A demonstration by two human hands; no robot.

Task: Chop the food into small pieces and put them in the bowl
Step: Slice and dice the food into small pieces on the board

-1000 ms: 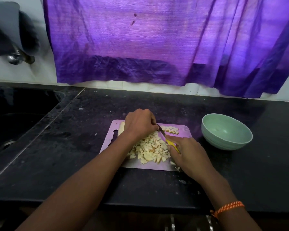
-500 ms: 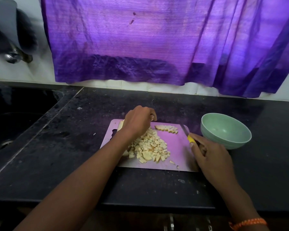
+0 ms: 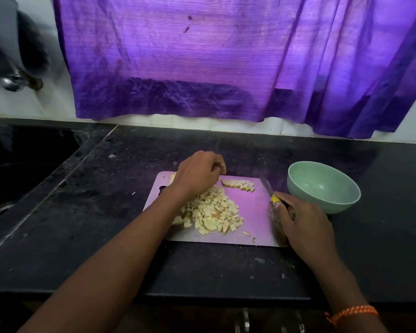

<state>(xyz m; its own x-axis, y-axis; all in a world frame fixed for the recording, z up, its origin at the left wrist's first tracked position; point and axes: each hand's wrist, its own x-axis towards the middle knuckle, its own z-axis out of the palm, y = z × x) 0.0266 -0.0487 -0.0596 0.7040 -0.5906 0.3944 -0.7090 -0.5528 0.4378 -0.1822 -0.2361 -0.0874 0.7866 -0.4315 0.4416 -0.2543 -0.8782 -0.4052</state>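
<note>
A heap of pale yellow diced food point(image 3: 214, 213) lies at the centre of the frame on a pink chopping board point(image 3: 255, 212). A short row of cut pieces point(image 3: 239, 185) sits apart near the board's far edge. Right of the board stands an upright, empty pale green bowl point(image 3: 323, 187). The yellow-handled knife point(image 3: 270, 193) lies along the board's right edge.

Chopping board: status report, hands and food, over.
Right hand grips knife at board's right edge. Left hand curled over food, grip unclear. Chopped pieces heaped on board. Bowl empty.
</note>
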